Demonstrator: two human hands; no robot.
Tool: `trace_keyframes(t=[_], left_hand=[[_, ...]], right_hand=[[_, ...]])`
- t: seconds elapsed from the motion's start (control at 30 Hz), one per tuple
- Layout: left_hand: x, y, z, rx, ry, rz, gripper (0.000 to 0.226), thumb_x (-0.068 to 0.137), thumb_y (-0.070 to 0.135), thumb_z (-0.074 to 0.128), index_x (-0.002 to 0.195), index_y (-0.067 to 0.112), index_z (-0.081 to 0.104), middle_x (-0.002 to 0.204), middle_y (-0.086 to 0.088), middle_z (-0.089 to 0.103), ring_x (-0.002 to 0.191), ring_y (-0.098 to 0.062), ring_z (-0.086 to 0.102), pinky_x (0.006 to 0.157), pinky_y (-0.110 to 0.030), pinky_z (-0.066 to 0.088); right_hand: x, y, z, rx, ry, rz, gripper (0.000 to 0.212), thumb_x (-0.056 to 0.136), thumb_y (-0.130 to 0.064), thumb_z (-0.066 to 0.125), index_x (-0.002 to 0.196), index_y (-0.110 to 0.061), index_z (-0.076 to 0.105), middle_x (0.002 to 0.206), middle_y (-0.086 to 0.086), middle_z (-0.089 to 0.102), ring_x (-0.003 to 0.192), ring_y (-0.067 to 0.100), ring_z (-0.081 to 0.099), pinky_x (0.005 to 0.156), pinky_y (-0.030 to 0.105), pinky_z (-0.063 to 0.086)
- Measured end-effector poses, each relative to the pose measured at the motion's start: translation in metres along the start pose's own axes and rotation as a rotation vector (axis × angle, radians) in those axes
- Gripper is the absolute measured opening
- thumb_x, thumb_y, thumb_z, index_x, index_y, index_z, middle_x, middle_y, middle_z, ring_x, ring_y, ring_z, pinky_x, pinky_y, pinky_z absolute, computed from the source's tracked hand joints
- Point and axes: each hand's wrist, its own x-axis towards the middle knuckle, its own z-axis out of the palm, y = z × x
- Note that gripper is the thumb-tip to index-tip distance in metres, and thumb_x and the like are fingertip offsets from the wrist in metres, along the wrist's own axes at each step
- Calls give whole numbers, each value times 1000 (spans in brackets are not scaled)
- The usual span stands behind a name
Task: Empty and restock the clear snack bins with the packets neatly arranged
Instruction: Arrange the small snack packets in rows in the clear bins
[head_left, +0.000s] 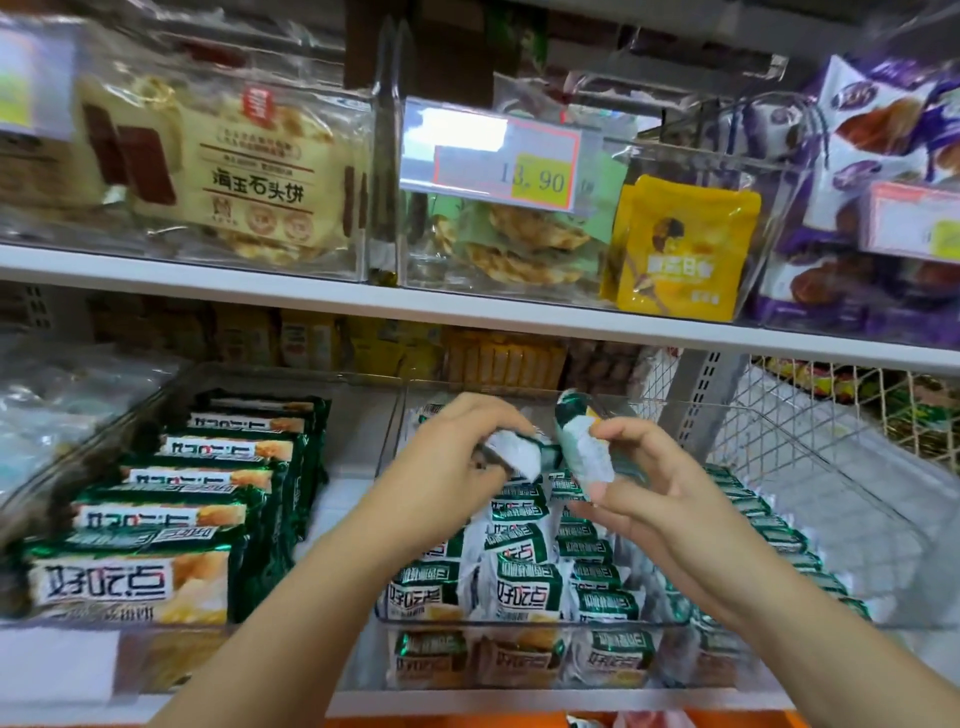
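Note:
A clear snack bin (519, 621) on the lower shelf holds rows of small green-and-white packets (527, 579). Above its far half, my left hand (457, 447) grips one small packet (511, 452) with curled fingers. Right beside it, my right hand (639, 467) pinches another green-and-white packet (584, 447), which stands tilted on end. The two held packets nearly touch over the bin's middle. My forearms hide part of the rows below.
A second clear bin (156, 415) to the left holds long green biscuit packs (135, 577) stacked in a row. A white wire basket (810, 441) sits to the right. The upper shelf (467, 306) carries clear bins of other snacks and a price tag (498, 156).

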Motion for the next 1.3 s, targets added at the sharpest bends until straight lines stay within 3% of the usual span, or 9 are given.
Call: trace_keyframes(t=[0.1,0.3,0.5,0.73,0.83,0.87,1.0,1.17,1.3], left_hand=[[-2,6,12,-283,-71,-64,26,86,11,65,90,38,63,123,20,44,110,6,48,88,-20,49],[4,6,30,-471,107,-176,17,83,25,71,68,29,65,111,15,56,88,-3,58,83,-28,47],[6,2,37,-553,113,-270,25,85,15,68,94,31,51,102,2,59,57,-17,39,53,-29,34],[8,6,30,-659,132,-394,54,85,10,68,122,40,42,128,11,45,64,-15,53,69,-30,49],[11,9,32,-847,136,-485,54,86,2,66,129,30,51,134,6,46,103,-22,61,83,-33,56],[12,11,34,-952,120,-506,53,86,-3,63,131,23,53,131,2,52,95,-20,66,78,-28,58],[14,22,36,-1244,33,-526,27,92,-8,48,107,7,66,97,-13,73,83,-21,71,70,-30,58],[10,28,37,-1267,-57,-447,41,73,25,70,110,8,63,100,-10,73,93,-21,70,83,-35,55],[8,36,49,-1148,24,-485,29,81,8,70,101,20,53,104,-3,69,87,-15,70,73,-30,57]], right_hand=[[3,3,2,-27,34,-37,16,74,-21,65,89,-20,72,131,-18,53,106,3,63,94,40,52],[2,14,-4,-312,110,-179,21,86,-16,64,79,-33,73,124,-26,55,117,1,55,84,24,54],[5,13,-13,-394,195,-143,53,73,-23,79,109,-44,47,128,-18,49,106,15,60,88,45,54],[9,0,-23,-366,186,-81,62,62,-21,82,112,-35,49,109,0,66,91,16,67,85,38,55],[6,-2,-18,-330,186,-115,65,71,-16,78,124,-37,46,106,-3,61,80,6,68,77,30,57],[4,-2,-14,-330,171,-122,62,75,-13,76,125,-37,47,106,-7,58,77,-1,66,73,24,57],[-1,-4,-5,-332,143,-159,55,78,-11,74,121,-36,52,104,-14,53,76,-6,64,69,14,54],[-1,-1,-2,-427,178,-176,56,73,-16,79,118,-39,52,103,-6,60,67,4,61,67,23,56],[-4,5,6,-495,220,-210,57,66,-24,83,110,-40,50,91,11,60,55,5,47,57,31,46]])
